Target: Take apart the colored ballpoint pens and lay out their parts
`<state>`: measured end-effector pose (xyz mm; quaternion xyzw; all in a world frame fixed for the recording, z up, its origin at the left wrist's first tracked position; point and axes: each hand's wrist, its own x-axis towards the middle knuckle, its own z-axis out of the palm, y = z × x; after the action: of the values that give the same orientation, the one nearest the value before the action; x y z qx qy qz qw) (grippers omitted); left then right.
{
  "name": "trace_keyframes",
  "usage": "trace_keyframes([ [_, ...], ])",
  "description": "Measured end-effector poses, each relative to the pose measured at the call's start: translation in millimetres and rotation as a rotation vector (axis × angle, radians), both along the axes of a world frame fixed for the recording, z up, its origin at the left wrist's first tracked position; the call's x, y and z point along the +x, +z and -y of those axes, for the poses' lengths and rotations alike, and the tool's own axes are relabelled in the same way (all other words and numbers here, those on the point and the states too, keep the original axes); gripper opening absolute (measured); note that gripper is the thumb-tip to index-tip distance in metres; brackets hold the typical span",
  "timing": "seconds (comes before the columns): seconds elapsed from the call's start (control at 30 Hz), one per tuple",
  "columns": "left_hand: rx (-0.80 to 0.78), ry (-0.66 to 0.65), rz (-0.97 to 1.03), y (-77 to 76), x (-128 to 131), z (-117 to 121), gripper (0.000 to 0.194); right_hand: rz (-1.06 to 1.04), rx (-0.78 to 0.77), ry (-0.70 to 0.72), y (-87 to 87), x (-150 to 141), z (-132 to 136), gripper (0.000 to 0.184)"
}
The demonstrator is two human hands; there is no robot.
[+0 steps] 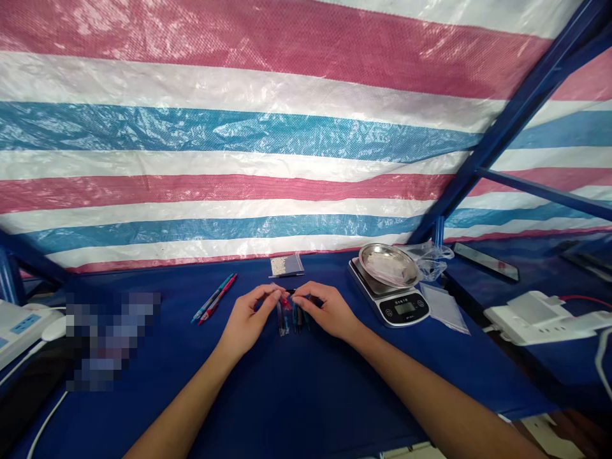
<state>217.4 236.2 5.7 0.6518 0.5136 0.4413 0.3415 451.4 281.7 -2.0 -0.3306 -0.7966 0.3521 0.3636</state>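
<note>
My left hand and my right hand meet over the middle of the blue table, thumbs and fingertips pinched together. Between them is a small bunch of slim pens, with red, blue and dark parts showing. Clear, shiny plastic seems to cover the lower left part. My left fingertips close at the red upper end; my right fingertips close at the dark pens on the right side. The fingers hide the upper parts. To the left, a blue pen and a red pen lie side by side.
Behind my hands lies a small clear bag of white pieces. At right stands a digital scale bearing a metal dish, beside clear plastic bags. A phone and white power strip lie farther right. Striped sheeting hangs behind.
</note>
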Motion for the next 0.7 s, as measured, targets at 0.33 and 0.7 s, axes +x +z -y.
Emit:
trace_keyframes([
  [0.33,0.192,0.063,-0.623,-6.2,-51.6,-15.6,0.036,0.299,0.26,-0.068,-21.5,12.3,-23.4,0.018],
  [0.7,0.066,-0.054,-0.645,-13.9,-67.6,-17.8,0.039,0.328,0.276,-0.075,-21.3,10.0,-24.5,0.022],
])
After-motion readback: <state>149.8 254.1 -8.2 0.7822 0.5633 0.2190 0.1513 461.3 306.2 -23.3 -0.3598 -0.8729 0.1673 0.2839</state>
